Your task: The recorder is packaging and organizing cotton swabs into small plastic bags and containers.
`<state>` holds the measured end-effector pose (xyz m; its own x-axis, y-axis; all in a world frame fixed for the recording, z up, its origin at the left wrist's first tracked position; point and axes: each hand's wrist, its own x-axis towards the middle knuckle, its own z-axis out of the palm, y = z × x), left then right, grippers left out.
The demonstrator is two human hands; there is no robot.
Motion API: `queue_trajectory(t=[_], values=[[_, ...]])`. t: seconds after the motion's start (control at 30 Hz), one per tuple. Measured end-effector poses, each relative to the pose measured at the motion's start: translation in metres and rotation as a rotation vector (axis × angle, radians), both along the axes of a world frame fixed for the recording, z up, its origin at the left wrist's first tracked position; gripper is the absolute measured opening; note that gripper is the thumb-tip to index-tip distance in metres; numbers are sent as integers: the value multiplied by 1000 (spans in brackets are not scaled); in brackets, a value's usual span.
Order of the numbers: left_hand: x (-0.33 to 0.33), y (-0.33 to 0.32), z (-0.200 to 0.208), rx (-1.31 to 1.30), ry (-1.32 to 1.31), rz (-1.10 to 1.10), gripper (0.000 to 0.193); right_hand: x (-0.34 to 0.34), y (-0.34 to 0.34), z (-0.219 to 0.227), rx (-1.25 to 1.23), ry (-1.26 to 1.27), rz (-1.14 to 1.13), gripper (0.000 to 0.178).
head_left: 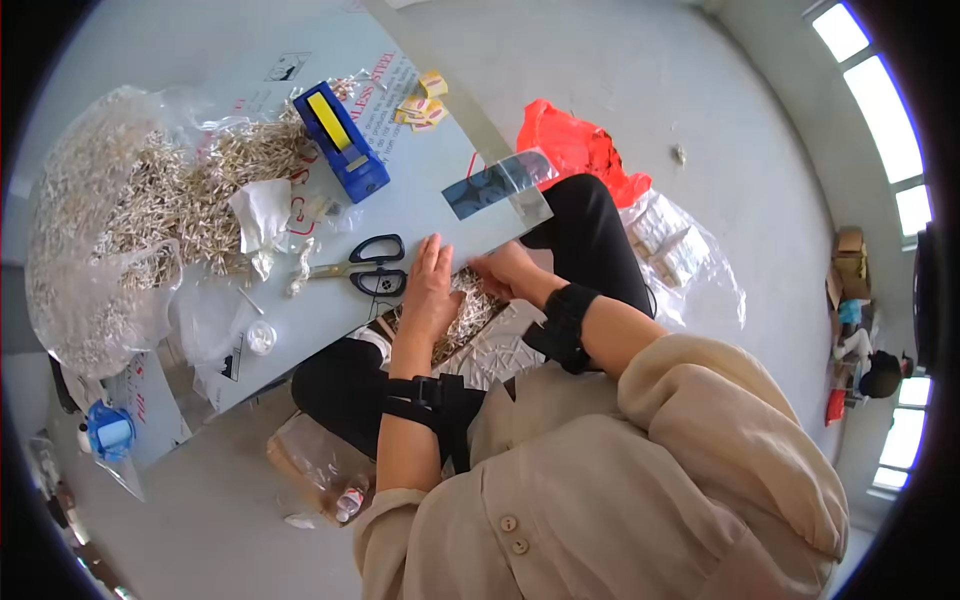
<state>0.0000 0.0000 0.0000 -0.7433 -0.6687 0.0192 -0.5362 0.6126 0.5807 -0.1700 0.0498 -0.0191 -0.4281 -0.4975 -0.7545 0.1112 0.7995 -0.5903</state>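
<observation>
My left hand (428, 298) lies over the near edge of the table, fingers stretched out and thumb held apart. Beside it, my right hand (508, 270) has its fingers bent together at the rim of a shallow box on my lap; whatever they pinch is too small or hidden to make out. Many small pale stick-like pieces (470, 318) fill the box below both hands. Scissors with black handles (335, 270) rest on the table just left of my left hand.
A large clear bag of similar pieces (150, 205) spreads over the table's left side. Near it stand a blue tape dispenser (366, 180) and a white crumpled cloth or paper (262, 215). Yellow-and-white packets (425, 108) lie farther back. A red bag (565, 140) and clear-wrapped packs (670, 240) sit at right.
</observation>
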Motion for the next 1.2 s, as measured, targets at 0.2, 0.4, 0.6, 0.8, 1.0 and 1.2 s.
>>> queue_trajectory(t=[0.2, 0.4, 0.6, 0.8, 1.0, 1.2], values=[[28, 11, 27, 87, 224, 309, 33, 9, 22, 34, -571, 675, 542, 19], [95, 26, 39, 24, 63, 702, 30, 62, -58, 49, -1004, 903, 1033, 23], [132, 30, 37, 4, 237, 878, 24, 85, -82, 42, -819, 1008, 1319, 19], [112, -51, 23, -256, 199, 979, 21, 84, -73, 48, -783, 1101, 1360, 16], [114, -91, -1, -312, 140, 952, 9, 66, -72, 53, -749, 1078, 1391, 18], [120, -110, 8, -219, 270, 996, 7, 57, -75, 52, -675, 1030, 1429, 21]])
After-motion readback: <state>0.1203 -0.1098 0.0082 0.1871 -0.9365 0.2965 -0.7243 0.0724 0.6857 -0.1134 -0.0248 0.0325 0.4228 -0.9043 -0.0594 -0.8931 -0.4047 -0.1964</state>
